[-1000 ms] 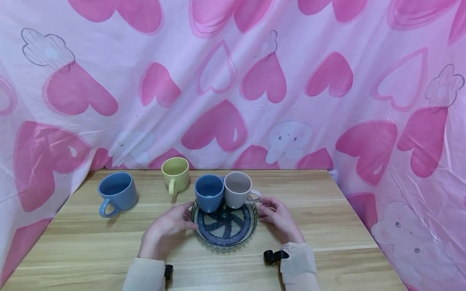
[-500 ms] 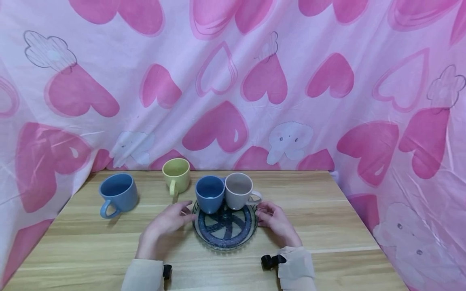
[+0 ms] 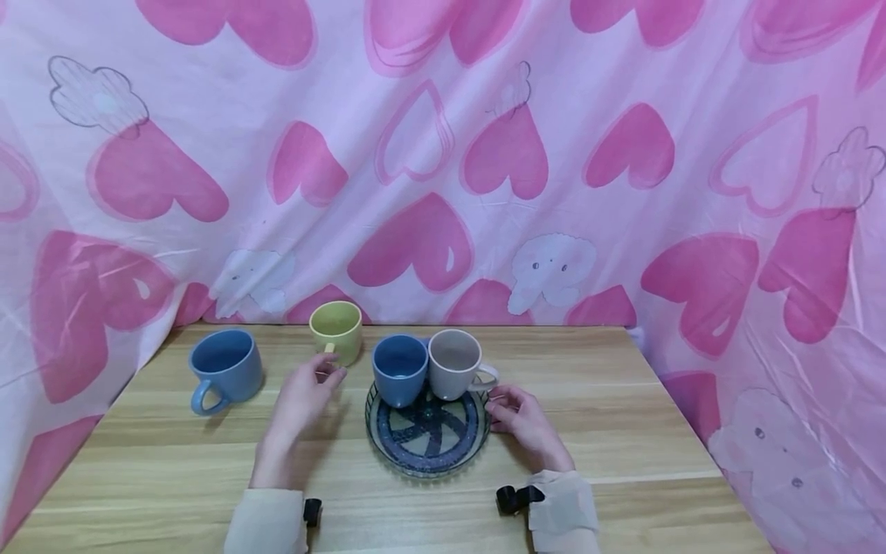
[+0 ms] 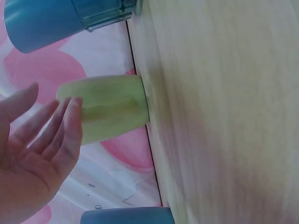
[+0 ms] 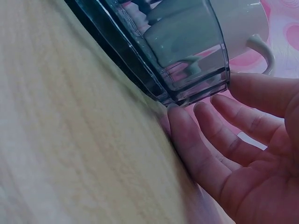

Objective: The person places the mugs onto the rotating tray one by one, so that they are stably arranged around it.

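My left hand (image 3: 301, 400) reaches toward the yellow-green mug (image 3: 337, 331), its fingertips close to the handle. In the left wrist view the loosely bent fingers (image 4: 70, 126) overlap the mug's near side; whether they touch it I cannot tell. My right hand (image 3: 529, 423) stays at the right side of a round glass dish (image 3: 429, 468) with a dark pattern. Its fingertips (image 5: 177, 114) touch the dish's lower edge and wall without curling round it. Inside the dish, at its back, a blue mug (image 3: 400, 373) and a pale grey mug (image 3: 454, 365) stand side by side.
Another blue mug (image 3: 227, 369) stands on the left of the wooden table (image 3: 657, 462), its handle toward the front left. A pink heart-patterned cloth (image 3: 484, 231) hangs behind the table and along its sides.
My left hand has left the left side of the glass dish and moved left and back to the yellow-green mug. The right hand stays at the dish, and the mugs keep their places.
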